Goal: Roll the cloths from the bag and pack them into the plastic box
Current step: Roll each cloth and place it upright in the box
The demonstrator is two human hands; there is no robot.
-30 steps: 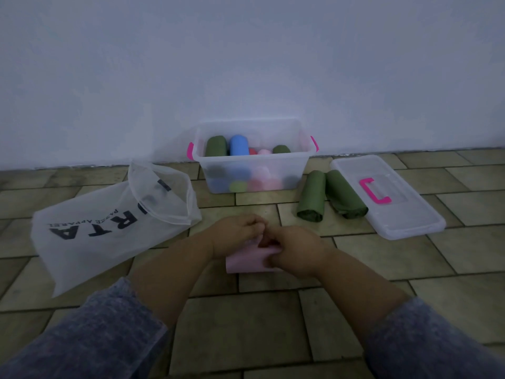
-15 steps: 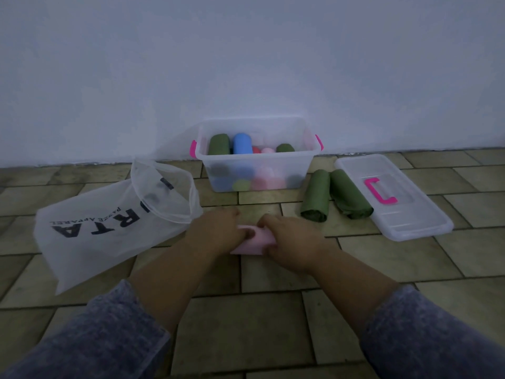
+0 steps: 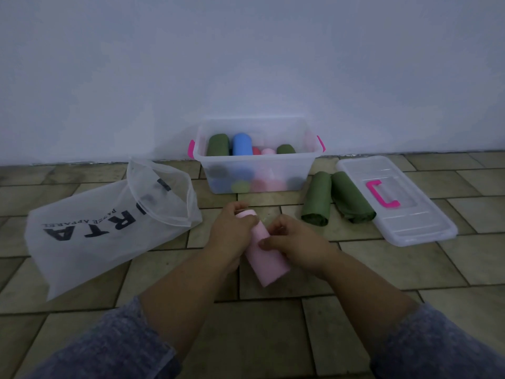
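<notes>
A pink rolled cloth point(image 3: 266, 255) is held above the tiled floor, its length running from upper left to lower right. My left hand point(image 3: 232, 232) wraps its far end and my right hand point(image 3: 296, 244) pinches its side. Behind them by the wall stands the clear plastic box point(image 3: 257, 170) with pink handles, holding several rolled cloths in green, blue, red and pink. The translucent bag point(image 3: 109, 228) with black lettering lies on the floor to the left, mouth open toward the box.
Two green rolled cloths point(image 3: 317, 198) point(image 3: 352, 201) lie on the floor right of the box. The clear lid point(image 3: 410, 214) with a pink handle rests beyond them. A white wall runs behind the box.
The pink cloth has gone from a flat fold on the floor to a finished roll. Both hands have lifted it and turned it lengthwise.
</notes>
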